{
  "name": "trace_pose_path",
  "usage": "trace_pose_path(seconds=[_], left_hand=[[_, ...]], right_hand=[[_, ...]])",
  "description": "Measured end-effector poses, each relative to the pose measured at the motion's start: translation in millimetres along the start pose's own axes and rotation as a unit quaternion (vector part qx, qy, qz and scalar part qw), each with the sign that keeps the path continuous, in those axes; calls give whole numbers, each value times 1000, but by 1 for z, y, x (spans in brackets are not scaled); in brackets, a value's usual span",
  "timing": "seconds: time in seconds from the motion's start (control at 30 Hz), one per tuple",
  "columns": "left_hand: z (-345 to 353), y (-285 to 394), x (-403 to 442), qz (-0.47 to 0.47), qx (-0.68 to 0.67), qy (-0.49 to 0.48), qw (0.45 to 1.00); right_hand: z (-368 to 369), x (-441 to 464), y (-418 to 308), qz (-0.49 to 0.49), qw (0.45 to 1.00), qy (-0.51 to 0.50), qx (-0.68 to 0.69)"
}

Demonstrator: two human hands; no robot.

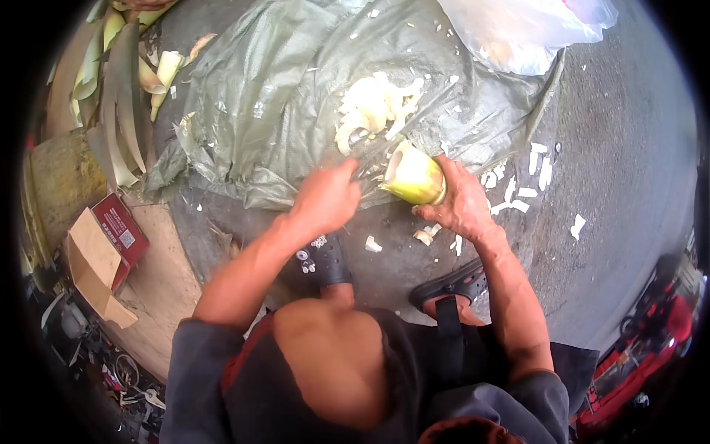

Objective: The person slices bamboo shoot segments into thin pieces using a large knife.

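Note:
A thick yellow-green stalk piece (416,176) lies tilted over the edge of a grey-green plastic sheet (259,96). My right hand (462,200) grips its right end, fingers wrapped round it. To the left of the stalk, my left hand (329,194) is closed, with its fingertips blurred by motion. Whatever it holds near the stalk's open end is too blurred to name. Just above my hands, a pile of pale cream peelings (376,105) rests on the sheet.
White scraps (521,194) litter the ground at the right. A white plastic bag (529,33) sits at the top right. Long husks (118,103) lie at the left, above an open red-and-brown box (107,251). Both feet in black clogs (452,287) stand below the sheet.

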State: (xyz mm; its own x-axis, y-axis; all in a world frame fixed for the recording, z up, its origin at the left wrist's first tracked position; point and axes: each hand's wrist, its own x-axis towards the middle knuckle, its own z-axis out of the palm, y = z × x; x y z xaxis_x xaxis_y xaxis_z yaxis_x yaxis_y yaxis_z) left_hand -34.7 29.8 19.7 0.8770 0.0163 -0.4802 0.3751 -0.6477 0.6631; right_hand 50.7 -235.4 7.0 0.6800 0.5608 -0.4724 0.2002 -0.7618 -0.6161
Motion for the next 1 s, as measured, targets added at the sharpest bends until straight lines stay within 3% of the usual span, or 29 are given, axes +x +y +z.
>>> trace_pose_path(seconds=[0.13, 0.23, 0.33, 0.7, 1.0], left_hand=[[-2, -10, -42, 40, 9, 42, 998], [-9, -5, -65, 33, 19, 20, 999], [-8, -7, -78, 47, 51, 1, 998], [-3, -6, -86, 51, 82, -16, 995], [29, 19, -48, 46, 65, 36, 996]], right_hand=[[-8, 1, -13, 0, 996, 40, -83], [-4, 4, -11, -26, 986, 79, -144], [-11, 10, -20, 30, 994, 41, -99], [0, 26, -10, -6, 998, 42, -37], [6, 23, -10, -25, 998, 48, -45]])
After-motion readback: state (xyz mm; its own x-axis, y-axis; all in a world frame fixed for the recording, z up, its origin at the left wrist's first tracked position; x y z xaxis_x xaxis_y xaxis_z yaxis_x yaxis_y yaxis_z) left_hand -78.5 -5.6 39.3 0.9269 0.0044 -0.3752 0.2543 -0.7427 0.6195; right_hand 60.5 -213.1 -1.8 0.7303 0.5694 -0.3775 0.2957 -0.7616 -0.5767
